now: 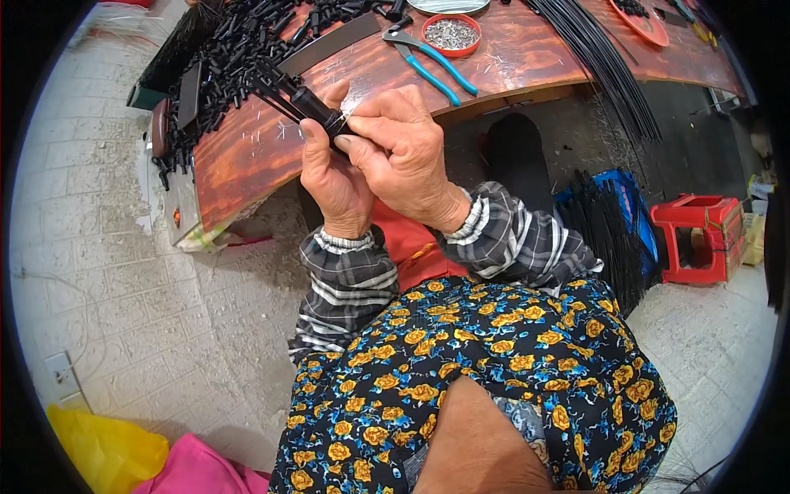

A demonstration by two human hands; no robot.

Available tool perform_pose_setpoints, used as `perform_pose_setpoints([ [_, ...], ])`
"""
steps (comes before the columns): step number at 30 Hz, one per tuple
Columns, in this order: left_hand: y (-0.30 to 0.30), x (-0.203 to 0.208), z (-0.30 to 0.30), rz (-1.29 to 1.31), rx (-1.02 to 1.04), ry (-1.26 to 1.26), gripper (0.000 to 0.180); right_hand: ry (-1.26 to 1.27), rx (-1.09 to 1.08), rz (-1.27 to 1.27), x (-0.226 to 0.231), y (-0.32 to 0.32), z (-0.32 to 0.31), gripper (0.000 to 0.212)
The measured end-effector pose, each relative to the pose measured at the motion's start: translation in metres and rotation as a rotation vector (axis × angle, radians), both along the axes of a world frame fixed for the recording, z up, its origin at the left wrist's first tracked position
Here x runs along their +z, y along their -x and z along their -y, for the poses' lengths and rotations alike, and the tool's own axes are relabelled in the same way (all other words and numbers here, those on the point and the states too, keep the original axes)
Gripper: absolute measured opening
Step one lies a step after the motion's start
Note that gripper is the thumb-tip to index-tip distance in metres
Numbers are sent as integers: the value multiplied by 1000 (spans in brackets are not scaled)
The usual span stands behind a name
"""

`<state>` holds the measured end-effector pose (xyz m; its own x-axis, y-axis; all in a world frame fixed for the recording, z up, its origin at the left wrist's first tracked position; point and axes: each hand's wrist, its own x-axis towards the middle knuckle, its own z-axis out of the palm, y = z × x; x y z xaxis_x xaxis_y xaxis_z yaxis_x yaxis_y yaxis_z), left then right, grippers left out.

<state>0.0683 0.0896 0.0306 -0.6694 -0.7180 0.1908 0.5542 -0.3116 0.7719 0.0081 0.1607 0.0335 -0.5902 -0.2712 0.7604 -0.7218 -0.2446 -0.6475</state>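
Observation:
My left hand is closed around a black tubular piece above the near edge of the table, with several thin black rods sticking out of its far end. My right hand pinches at the near end of that piece. A bit of pale, wire-like material shows at its fingertips, too small to name. Just beyond the hands lie pliers with blue handles, their jaws pointing away to the left. The fingers partly cover the piece's near end.
Black tubular parts are heaped on the reddish wooden table at the left. A red-rimmed dish holds small metal bits. Long black rods overhang the edge at right. A red stool stands on the right-hand floor.

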Motion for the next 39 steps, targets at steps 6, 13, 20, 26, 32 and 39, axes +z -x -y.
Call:
perform_pose_setpoints([
  [6,3,2,-5,-24,63,-32,51,37,142,161,-3,4,-1,16],
  [13,2,3,-5,2,68,-16,50,38,38,77,0,0,1,15],
  [20,5,11,-9,38,165,-78,53,-28,127,-45,-8,10,7,16],
  [26,-6,0,5,-1,-32,-26,53,-119,391,331,-2,16,-4,29],
  [32,-8,1,2,-1,13,-84,48,-136,309,254,10,20,-3,33],
  [39,-11,4,1,-7,-17,-78,50,-185,248,-26,21,27,-8,29],
])
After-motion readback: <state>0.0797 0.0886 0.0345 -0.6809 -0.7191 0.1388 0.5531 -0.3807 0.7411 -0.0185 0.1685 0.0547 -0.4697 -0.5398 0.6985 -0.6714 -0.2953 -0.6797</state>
